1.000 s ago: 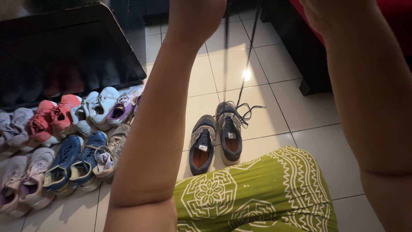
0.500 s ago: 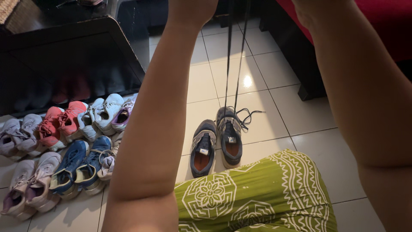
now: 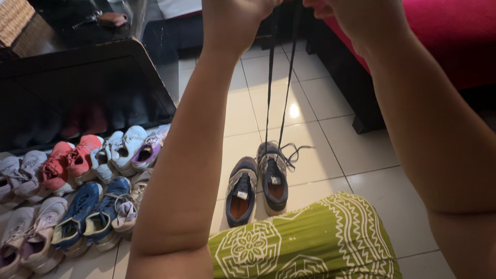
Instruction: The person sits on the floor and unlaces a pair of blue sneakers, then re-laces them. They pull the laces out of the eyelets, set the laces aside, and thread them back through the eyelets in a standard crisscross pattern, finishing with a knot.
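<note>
Both my arms are raised high. My left hand and my right hand reach the top edge of the view, fingers closed around a dark shoelace. The lace hangs down in two strands to the right-hand shoe of a grey and dark blue pair standing on the tiled floor. The other shoe of the pair stands beside it on the left with no lace visible. My knee, in green patterned cloth, is just in front of the pair.
Two rows of several sneakers in pink, white, blue and lilac line the floor at left. A black glass table with keys and a wicker basket stands behind them. A red-cushioned dark sofa is at right.
The view has tilted up, showing more of the table and sofa. The two lace strands now hang straight and taut from my raised hands to the shoe.
</note>
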